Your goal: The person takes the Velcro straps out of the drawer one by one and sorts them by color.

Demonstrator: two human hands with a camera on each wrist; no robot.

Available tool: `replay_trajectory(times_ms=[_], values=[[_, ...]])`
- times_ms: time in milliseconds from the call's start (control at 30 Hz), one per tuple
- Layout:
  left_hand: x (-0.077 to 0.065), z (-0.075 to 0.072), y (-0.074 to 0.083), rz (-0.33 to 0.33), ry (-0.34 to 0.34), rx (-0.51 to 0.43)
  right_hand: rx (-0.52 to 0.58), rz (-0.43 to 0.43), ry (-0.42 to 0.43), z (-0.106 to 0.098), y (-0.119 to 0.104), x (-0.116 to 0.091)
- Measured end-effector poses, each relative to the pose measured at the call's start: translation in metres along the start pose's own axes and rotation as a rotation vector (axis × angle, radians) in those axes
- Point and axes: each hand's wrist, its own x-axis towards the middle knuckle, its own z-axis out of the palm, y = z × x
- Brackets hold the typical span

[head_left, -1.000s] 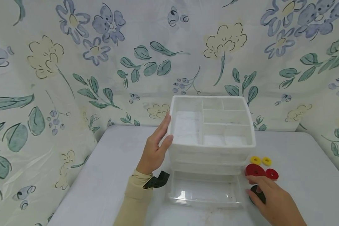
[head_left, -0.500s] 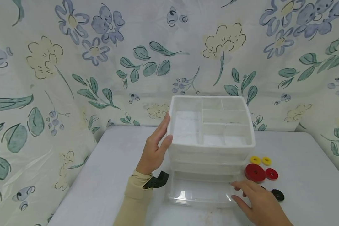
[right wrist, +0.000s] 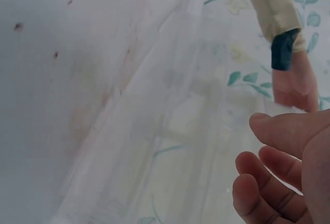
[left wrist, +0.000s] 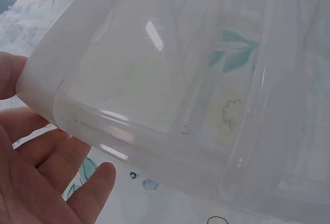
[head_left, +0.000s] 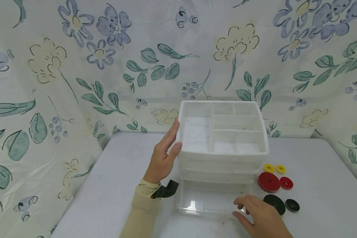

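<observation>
A white plastic drawer organizer (head_left: pixel 223 162) stands on the table, its divided top compartments facing up. Its clear lower drawer (head_left: pixel 214 200) is pulled out toward me. My left hand (head_left: pixel 162 162) rests against the organizer's left side, thumb near the front corner and fingers straight along the side. In the left wrist view the lower fingers spread loosely below the edge. My right hand (head_left: pixel 258 215) is over the drawer's right front corner, fingers loosely bent, thumb apart and nothing between them. A large black disc (head_left: pixel 275 203) lies right behind it, partly covered by the hand.
Right of the organizer lie a small black disc (head_left: pixel 292 205), a large red disc (head_left: pixel 268 182), a small red disc (head_left: pixel 286 183) and two yellow rings, one nearer (head_left: pixel 269 168) and one further right (head_left: pixel 281 169). A flowered sheet (head_left: pixel 154 66) hangs behind and beside the table.
My right hand has left the black disc and moved left to the drawer's front corner. Both black discs now show on the table. My left hand has stayed on the organizer.
</observation>
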Motion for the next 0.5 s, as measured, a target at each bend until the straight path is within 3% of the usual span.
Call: replay_trajectory(times_ms=[233, 500], values=[[0.000, 0.000, 0.000, -0.004, 0.001, 0.003, 0.000, -0.067, -0.027, 0.011, -0.005, 0.003], [0.000, 0.000, -0.001, 0.001, -0.001, -0.001, -0.015, -0.131, -0.118, 0.017, -0.014, 0.011]])
